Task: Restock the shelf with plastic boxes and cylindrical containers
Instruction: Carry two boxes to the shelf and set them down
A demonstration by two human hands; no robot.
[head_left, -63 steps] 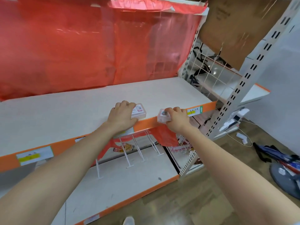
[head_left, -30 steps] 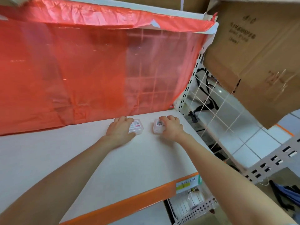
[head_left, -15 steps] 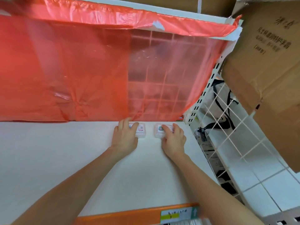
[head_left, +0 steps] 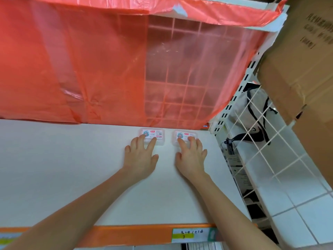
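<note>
White shelf [head_left: 63, 168], red plastic sheet [head_left: 72, 69] hanging behind; left hand [head_left: 139, 157] is lying with fingers straight, fingertips resting on left plastic box [head_left: 156, 134]; right hand [head_left: 191, 157] likewise on right plastic box [head_left: 189, 134]. Boxes are sitting at shelf's back.
</note>
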